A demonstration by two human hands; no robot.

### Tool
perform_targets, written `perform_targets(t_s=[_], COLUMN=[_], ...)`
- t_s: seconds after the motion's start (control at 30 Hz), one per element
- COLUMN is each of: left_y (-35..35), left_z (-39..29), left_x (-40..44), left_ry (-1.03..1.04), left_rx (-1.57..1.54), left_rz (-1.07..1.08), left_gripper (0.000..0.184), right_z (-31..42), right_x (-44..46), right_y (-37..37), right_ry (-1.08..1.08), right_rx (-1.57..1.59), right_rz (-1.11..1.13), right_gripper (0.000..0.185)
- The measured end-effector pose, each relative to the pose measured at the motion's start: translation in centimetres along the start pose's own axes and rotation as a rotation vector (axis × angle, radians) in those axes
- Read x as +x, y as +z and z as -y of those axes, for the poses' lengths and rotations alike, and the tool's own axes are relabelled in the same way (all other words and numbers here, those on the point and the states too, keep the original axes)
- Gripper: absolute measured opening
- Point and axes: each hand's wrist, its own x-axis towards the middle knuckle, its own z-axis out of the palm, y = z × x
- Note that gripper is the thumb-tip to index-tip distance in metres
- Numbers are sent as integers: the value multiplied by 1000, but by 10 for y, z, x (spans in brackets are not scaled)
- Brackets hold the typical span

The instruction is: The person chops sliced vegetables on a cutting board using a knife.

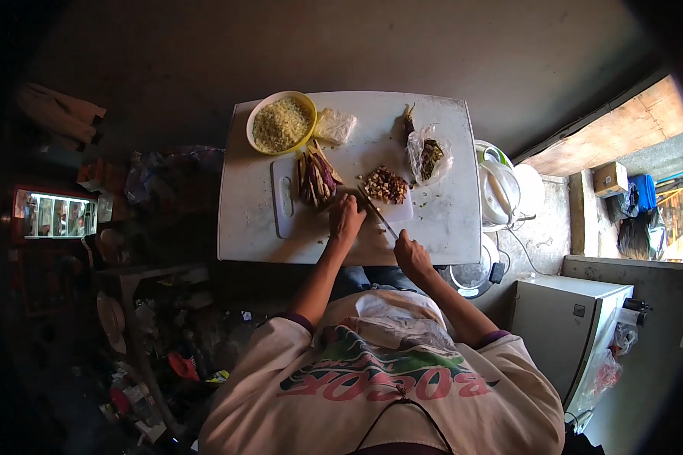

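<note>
My right hand [412,252] is closed round the handle of a knife [379,213], whose blade slants up and left across the white cutting board [283,206]. Left of the blade, my left hand [346,218] has its fingers curled down at the lower end of a bunch of purple-skinned eggplant strips [316,179]; the fingertips are partly hidden. A pile of diced eggplant [387,186] lies on the board, right of the knife tip. Beyond it sits a clear plastic bag [431,157] with dark bits inside, and a whole eggplant [408,122] lies behind that.
A yellow bowl [312,126] heaped with pale shredded food stands at the back left of the white table [243,220]. Next to it is a wrapped whitish packet [335,126]. White appliances and a cable are at the right; cluttered shelving fills the dark left side.
</note>
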Motion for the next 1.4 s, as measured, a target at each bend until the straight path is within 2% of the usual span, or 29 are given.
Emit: perform_targets(t_s=[0.03, 0.1, 0.23, 0.3, 0.4, 0.53, 0.6, 0.73, 0.9, 1.2, 1.33, 1.4], left_y=[15, 45, -4, 3, 16, 14, 12, -2, -17, -26, -19, -18], left_z=[10, 24, 0, 4, 9, 9, 11, 8, 8, 14, 16, 15], left_x=[4, 11, 0, -1, 1, 2, -1, -6, -11, -11, -5, -4], left_ry=[-2, 85, 40, 86, 132, 106, 172, 191, 260, 233, 284, 227], left_rx=[1, 7, 25, 12, 112, 53, 54, -111, -291, -276, -216, -242], left_rz=[1, -192, -58, -148, -250, -178, -285, -308, -294, -206, -241, -154], left_gripper=[42, 40, 36, 34, 34, 34, 29, 22, 12, 16, 18, 22], right_z=[4, 10, 13, 7, -1, 21, 23, 14, 12, 39, 37, 33], right_x=[3, 13, 23, -1, -4, 31, 36, 43, 44, 12, 7, 7], right_y=[0, 0, 3, -10, -3, 1, -3, -6, -21, -23, -11, -3], right_ry=[-1, -54, -169, -52, -22, -119, -106, -116, -96, -27, -7, -1], right_rx=[1, 123, 115, 66, 32, 84, 89, 103, 131, 85, 75, 81], right_rz=[2, -44, -143, 1, -2, -98, -80, -47, -17, -37, -45, -58], right_gripper=[20, 18, 19, 19, 19, 19, 19, 19, 19, 20, 21, 22])
